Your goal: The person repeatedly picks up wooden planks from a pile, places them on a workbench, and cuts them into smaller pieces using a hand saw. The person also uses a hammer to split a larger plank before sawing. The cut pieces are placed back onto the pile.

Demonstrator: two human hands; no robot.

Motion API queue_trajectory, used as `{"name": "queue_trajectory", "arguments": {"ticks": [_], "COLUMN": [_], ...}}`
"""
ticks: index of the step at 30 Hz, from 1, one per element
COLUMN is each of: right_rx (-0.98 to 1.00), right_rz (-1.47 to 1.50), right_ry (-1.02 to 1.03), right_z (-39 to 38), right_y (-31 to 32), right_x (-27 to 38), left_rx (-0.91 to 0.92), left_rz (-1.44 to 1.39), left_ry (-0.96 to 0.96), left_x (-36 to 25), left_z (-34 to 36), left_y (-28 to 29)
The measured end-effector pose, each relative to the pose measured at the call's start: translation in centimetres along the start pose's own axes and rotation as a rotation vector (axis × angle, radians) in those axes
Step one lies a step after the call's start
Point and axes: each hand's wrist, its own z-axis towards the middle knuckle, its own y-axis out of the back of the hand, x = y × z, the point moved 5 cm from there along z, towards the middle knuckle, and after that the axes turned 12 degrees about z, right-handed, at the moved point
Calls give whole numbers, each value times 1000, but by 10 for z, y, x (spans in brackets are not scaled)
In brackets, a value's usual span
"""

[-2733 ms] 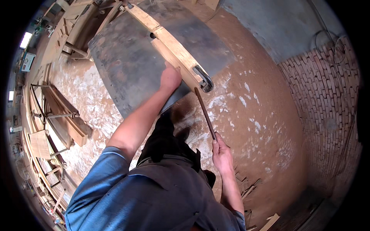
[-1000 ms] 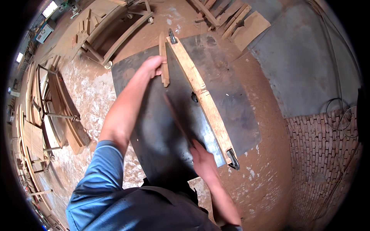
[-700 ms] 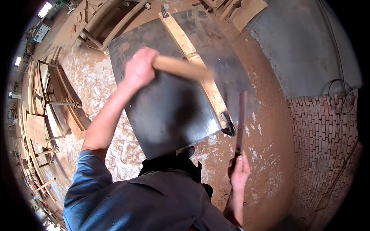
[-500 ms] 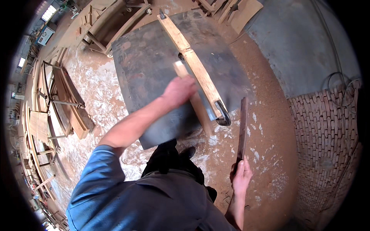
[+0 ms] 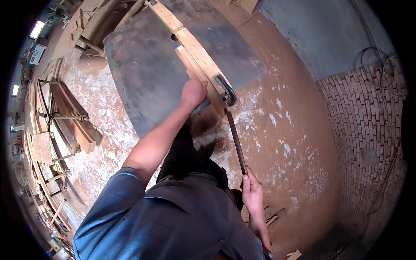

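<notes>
From the head view, the slender, straight-edged piece of pale brown wood [image 5: 188,58] lies toward twelve o'clock, along the near-left flank of the long, pale yellow wooden beam [image 5: 197,45] on the dark grey sheet-topped worktop [image 5: 143,65]. It should be light, stiff and fairly dry to the touch, though its edges could splinter; mid-length suits a hold, away from the black metal clamp [image 5: 227,89] at the beam's near end. The left hand [image 5: 193,90] grips it there, forearm angled toward one o'clock, elbow bent.

The right hand [image 5: 252,186], at five o'clock, is closed around the lower end of the slim, dark brown, rigid bar [image 5: 237,143], probably metal and heavier for its size, best held at that end. Its forearm rises just short of twelve o'clock. The bar's tip meets the wood's near end in view; contact is unclear.
</notes>
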Motion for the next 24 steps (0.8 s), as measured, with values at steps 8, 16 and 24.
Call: {"name": "queue_trajectory", "arguments": {"ticks": [8, 16, 24], "right_rx": [19, 26, 35], "right_rz": [-183, -292, -291], "right_ry": [69, 140, 219], "right_z": [21, 45, 89], "right_y": [0, -25, -70], "right_x": [27, 56, 104], "left_rx": [19, -9, 3], "left_rz": [-62, -5, -18], "left_ry": [-5, 14, 6], "left_x": [3, 12, 36], "left_z": [6, 32, 96], "left_y": [-6, 9, 45]}}
